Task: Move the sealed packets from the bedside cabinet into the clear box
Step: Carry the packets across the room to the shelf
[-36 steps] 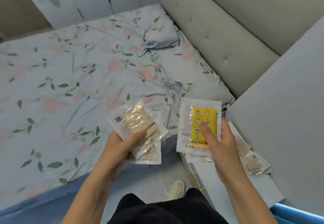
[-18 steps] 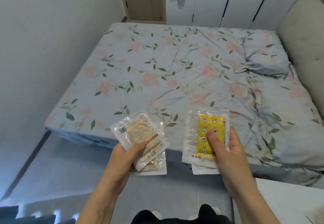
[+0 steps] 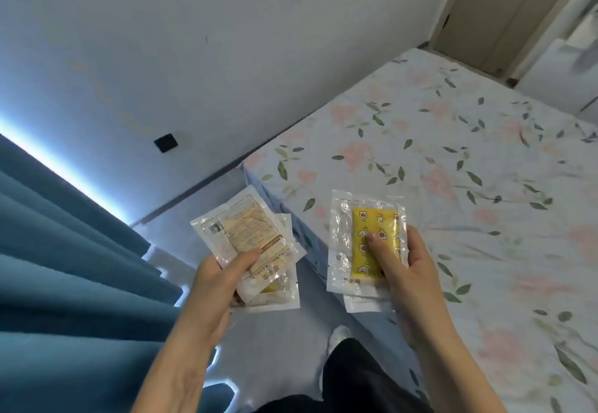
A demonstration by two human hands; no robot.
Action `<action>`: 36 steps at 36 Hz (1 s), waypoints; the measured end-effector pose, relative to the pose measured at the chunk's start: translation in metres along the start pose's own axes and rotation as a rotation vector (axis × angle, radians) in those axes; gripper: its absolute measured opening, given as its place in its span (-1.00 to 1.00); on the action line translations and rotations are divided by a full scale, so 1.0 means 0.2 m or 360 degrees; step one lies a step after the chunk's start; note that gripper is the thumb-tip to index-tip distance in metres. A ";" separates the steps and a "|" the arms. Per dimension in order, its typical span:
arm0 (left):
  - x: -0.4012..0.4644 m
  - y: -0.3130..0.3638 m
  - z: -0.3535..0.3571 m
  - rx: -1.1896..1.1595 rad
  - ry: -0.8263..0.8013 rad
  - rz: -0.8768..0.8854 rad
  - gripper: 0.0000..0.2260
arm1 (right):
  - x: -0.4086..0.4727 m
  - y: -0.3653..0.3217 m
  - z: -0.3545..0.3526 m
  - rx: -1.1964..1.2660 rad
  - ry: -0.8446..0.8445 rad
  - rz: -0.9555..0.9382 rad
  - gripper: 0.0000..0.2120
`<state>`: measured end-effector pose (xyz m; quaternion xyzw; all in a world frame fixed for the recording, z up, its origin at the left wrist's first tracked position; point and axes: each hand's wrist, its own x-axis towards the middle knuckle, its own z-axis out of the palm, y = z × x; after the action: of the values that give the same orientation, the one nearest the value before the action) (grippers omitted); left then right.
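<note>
- The view has swung away from the bedside cabinet, now out of sight; the bed [image 3: 453,186] sits right, a teal curtain [image 3: 64,267] left.
- The clear box is not visible, so this looks like the carrying step, mid-turn.
- The left hand [image 3: 213,286] grips tan sealed packets [image 3: 246,234], left of the bed corner, thumb on top.
- The right hand [image 3: 407,270] grips yellow-patterned packets [image 3: 365,241] over the bed edge, fingers curled round them.
- The packets are flat, glossy, crinkly clear film with white borders, at least 2 per hand.
</note>
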<state>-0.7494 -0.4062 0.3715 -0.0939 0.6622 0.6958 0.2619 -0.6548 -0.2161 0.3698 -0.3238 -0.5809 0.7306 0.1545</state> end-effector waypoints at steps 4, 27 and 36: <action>0.17 0.10 -0.12 -0.0058 0.0096 0.0039 -0.80 | 0.19 -0.02 0.22 -0.0020 -0.0119 0.0011 -0.83; 1.63 1.07 -0.59 -0.0127 0.0405 -0.0022 -0.74 | 1.74 -0.35 1.52 -0.0158 -0.0406 0.0060 -0.86; 2.28 1.38 -0.82 -0.0049 0.0309 -0.0043 -0.77 | 2.21 -0.38 2.00 -0.0145 -0.0175 0.0111 -0.81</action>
<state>-1.3063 -0.4526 0.3774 -0.1739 0.6724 0.6899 0.2042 -1.2551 -0.2287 0.3589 -0.3101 -0.6095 0.7250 0.0819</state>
